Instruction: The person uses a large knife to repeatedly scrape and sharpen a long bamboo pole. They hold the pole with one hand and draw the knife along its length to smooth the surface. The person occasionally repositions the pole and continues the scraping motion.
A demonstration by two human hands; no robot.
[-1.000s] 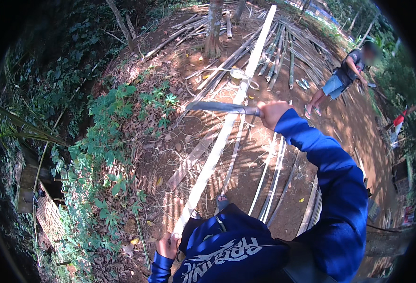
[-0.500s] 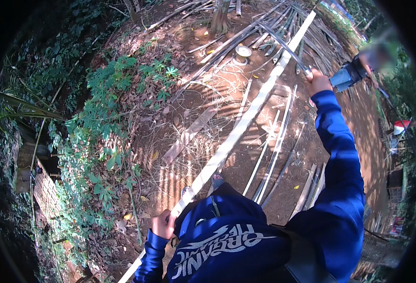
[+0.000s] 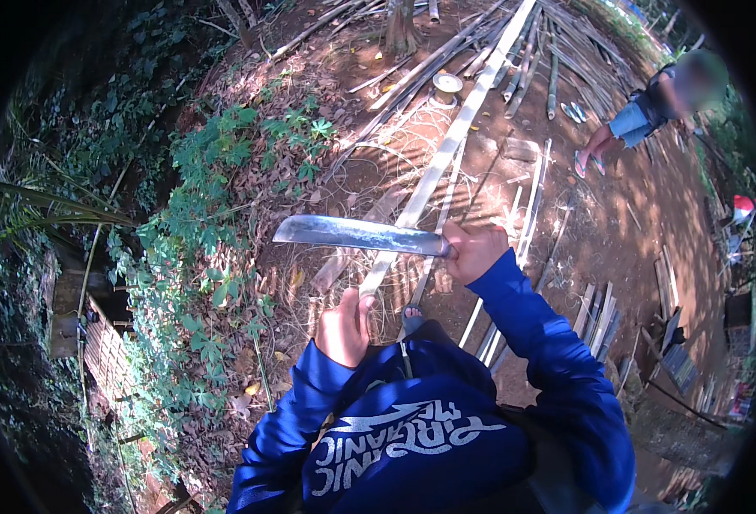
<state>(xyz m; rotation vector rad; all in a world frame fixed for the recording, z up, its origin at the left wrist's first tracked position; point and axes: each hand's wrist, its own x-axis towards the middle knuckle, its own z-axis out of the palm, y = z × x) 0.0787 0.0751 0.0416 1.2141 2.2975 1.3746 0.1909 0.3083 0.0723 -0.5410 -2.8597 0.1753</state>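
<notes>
1. The machete is being gripped in the right hand, fingers wrapped tightly, pointing toward nine o'clock.
2. The pale strip is being clasped at its near end by the left hand, running toward one o'clock.
3. The strip is being crossed by the machete; contact cannot be told.
4. The left hand is possibly being endangered: slippage along the strip could cause a cut.
</notes>
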